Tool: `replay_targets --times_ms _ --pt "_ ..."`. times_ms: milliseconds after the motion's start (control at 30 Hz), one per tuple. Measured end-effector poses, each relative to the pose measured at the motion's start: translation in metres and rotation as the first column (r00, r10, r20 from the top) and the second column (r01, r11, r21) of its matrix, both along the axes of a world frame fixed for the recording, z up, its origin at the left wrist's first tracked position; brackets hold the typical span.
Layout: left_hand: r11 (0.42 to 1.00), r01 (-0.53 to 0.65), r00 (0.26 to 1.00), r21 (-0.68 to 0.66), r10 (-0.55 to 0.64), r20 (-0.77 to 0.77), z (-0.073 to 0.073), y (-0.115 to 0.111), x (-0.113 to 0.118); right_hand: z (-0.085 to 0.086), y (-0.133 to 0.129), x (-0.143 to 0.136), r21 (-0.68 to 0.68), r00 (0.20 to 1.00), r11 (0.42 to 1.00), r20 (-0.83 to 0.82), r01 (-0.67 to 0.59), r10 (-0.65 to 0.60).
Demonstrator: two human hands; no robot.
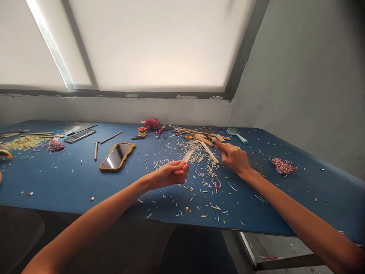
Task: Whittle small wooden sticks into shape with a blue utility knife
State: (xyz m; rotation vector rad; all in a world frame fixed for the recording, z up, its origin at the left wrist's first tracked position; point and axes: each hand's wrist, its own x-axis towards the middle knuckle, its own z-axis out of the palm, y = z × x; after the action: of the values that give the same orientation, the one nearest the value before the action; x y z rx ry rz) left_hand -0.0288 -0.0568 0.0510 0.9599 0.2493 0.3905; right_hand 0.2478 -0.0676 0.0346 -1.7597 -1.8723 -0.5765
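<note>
The left hand clasps a pale wooden piece, which points up toward the wood strips. Apart from it, the right hand is beside those strips; whether it grips anything I cannot tell. Shavings scatter toward the near edge of the bench.

A blue-topped bench stands against a grey wall below a wide, dark-framed window whose pale coverings glow with daylight, a bright gap showing between them at the left.

Blue tbl, pale wd. strip, red/wht speckled yarn
</note>
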Motion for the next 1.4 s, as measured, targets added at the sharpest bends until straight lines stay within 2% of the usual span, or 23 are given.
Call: replay_targets --times_ms 67,167,333,500,800,1033,1233,1333,1400 --pt "0.997 -0.072 0.997 0.035 0.071 0.035 -0.003 0.003 0.002 0.004 -0.002 0.006 0.063 0.997 0.998 -0.071 -0.015 0.02" --pt "0.988 -0.144 0.989 0.053 0.141 0.043 -0.012 0.01 0.005 0.006 -0.01 -0.005 0.111 0.983 0.982 -0.082 -0.152 0.161" --pt "0.966 -0.247 0.969 0.079 0.245 0.029 -0.021 0.011 0.009 -0.001 -0.02 -0.037 0.016 0.938 0.941 0.09 -0.338 0.335" --pt "0.953 -0.272 0.962 0.133 0.269 0.045 -0.022 0.01 0.01 -0.008 -0.022 -0.044 -0.049 0.888 0.907 0.189 -0.419 0.42" --pt "0.921 -0.302 0.953 0.246 0.301 0.041 -0.029 0.012 0.013 -0.008 -0.022 -0.046 -0.066 0.88 0.897 0.177 -0.437 0.442" --pt "0.955 -0.22 0.975 0.2 0.222 0.012 -0.016 0.007 0.008 -0.006 -0.018 -0.036 -0.016 0.867 0.914 0.31 -0.405 0.389" --pt "0.968 -0.194 0.979 0.161 0.202 -0.032 -0.011 0.009 0.007 -0.003 -0.015 -0.037 0.0 0.863 0.93 0.372 -0.367 0.341" --pt "0.973 -0.173 0.982 0.153 0.182 -0.049 -0.005 0.007 0.002 -0.002 -0.008 -0.024 -0.037 0.908 0.951 0.289 -0.308 0.305" --pt "0.977 -0.13 0.988 0.168 0.142 -0.06 0.002 0.003 -0.004 0.0 -0.003 -0.004 -0.022 0.978 0.985 0.118 -0.173 0.174"
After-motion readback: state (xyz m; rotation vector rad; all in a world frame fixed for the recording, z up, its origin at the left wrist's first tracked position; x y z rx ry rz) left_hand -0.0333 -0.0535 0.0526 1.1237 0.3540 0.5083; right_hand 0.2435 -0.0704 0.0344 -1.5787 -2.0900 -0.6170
